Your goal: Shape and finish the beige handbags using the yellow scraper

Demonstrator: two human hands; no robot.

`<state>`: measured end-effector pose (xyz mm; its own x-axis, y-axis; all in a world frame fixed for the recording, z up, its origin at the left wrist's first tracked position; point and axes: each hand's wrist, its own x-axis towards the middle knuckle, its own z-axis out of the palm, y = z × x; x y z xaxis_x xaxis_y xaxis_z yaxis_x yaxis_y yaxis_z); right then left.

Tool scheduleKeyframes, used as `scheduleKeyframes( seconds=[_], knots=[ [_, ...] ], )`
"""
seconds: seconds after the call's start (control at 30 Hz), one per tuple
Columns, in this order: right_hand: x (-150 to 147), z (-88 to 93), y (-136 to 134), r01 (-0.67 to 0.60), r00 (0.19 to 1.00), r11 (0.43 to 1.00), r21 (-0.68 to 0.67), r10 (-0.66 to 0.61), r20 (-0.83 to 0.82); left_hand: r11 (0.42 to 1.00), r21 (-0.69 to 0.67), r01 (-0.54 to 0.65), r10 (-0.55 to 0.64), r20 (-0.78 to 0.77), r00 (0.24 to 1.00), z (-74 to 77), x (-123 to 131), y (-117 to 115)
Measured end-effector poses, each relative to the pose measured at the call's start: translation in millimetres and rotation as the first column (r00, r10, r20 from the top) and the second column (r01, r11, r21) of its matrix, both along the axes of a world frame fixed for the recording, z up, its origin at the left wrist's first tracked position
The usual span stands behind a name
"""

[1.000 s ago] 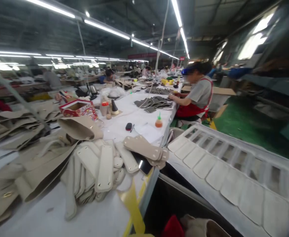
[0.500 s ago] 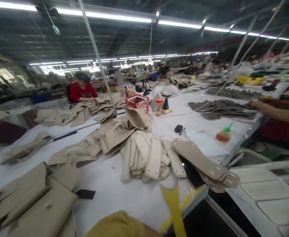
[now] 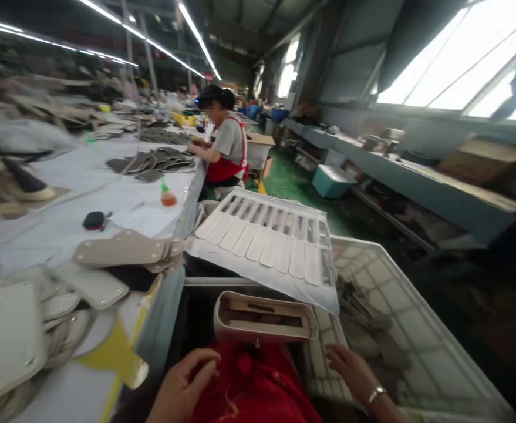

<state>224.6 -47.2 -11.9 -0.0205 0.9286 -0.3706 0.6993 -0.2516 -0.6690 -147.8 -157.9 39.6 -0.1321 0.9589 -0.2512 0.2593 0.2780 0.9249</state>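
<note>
A light-coloured bag body (image 3: pixel 264 338) with an open top and a pale lining rests in front of me, over my red apron (image 3: pixel 249 388). Just to its lower left, my left hand (image 3: pixel 185 379) has loosely bent fingers and nothing visible in it. My right hand (image 3: pixel 348 367), with a bracelet at the wrist, is held apart from the bag's right end, fingers stretched out and holding nothing. Beyond the bag, several pale strips (image 3: pixel 262 252) lie in a row on a white rack (image 3: pixel 284 211).
A white mesh crate (image 3: pixel 416 311) with beige pieces stands at my right. On the table at left lie cream straps (image 3: pixel 11 335), taupe straps (image 3: pixel 121 248), a yellow ribbon-like piece (image 3: pixel 110 355) and a glue bottle (image 3: pixel 167 195). A co-worker (image 3: pixel 229 141) sits farther along the table.
My view has swung right, from the table to the crate and rack. Both my hands and the bag body have come into view; earlier only a yellow sleeve showed.
</note>
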Motion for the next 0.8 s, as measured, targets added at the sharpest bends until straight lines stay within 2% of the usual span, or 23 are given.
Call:
scheduleKeyframes(
  seconds=[0.07,0.13,0.2,0.27,0.33,0.4,0.43,0.5,0.57,0.63,0.8],
  knots=[
    [16,5.5,-4,0.128,0.973,0.992,-0.017,-0.129,-0.19,0.984,0.012,-0.18,0.18,-0.065,0.982,3.8,-2,17],
    [14,15.2,1,0.231,0.925,0.973,-0.019,-0.226,-0.304,0.966,0.081,-0.247,0.258,-0.181,0.949,9.8,-5,36],
    [5,28.2,7,0.26,0.902,0.966,-0.004,-0.244,-0.357,0.975,0.146,-0.167,0.208,-0.344,0.915,12.6,-6,57],
    [-7,41.4,14,0.218,0.909,0.976,0.02,-0.195,-0.368,0.991,0.132,-0.008,0.075,-0.511,0.856,11.0,-6,79],
    [-19,53.0,21,0.083,0.958,0.996,0.044,-0.067,-0.28,0.99,0.036,0.139,-0.087,-0.617,0.782,8.6,-4,95],
    [-29,62.3,29,-0.087,0.993,0.995,0.05,0.09,-0.074,0.972,-0.062,0.226,-0.208,-0.673,0.709,10.7,-2,101],
    [-34,66.0,32,-0.173,0.984,0.985,0.029,0.171,0.053,0.966,-0.103,0.239,-0.24,-0.703,0.669,14.0,0,101],
    [-41,70.1,37,-0.313,0.909,0.948,-0.06,0.317,0.272,0.961,-0.171,0.218,-0.268,-0.774,0.574,23.0,4,97],
    [-47,69.1,44,-0.371,0.835,0.918,-0.141,0.396,0.381,0.956,-0.241,0.171,-0.294,-0.832,0.471,30.7,9,93],
    [-51,64.5,51,-0.4,0.802,0.904,-0.15,0.425,0.421,0.942,-0.308,0.135,-0.336,-0.849,0.408,33.7,13,93],
    [-54,53.0,62,-0.404,0.783,0.898,-0.176,0.439,0.44,0.911,-0.404,0.083,-0.404,-0.83,0.384,30.9,12,105]
  ],
)
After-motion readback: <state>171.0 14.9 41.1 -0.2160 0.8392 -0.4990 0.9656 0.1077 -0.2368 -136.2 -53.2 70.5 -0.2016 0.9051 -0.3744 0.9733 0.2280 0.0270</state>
